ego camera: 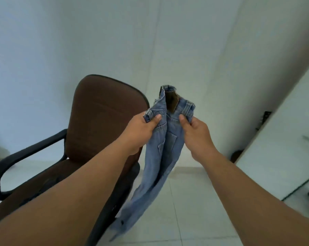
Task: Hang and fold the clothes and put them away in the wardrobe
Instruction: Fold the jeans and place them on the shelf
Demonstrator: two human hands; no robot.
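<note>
At the centre of the frame, light blue jeans (165,139) hang folded lengthwise, waistband up with a brown patch showing, legs trailing toward the lower middle. The left hand (141,132) and right hand (197,134) each grip the waistband, thumbs on the denim. A brown office chair (100,112) stands behind, at left.

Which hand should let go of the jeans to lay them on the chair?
Probably the left hand: it is beside the chair, while the right hand grips the jeans farther away.
</note>
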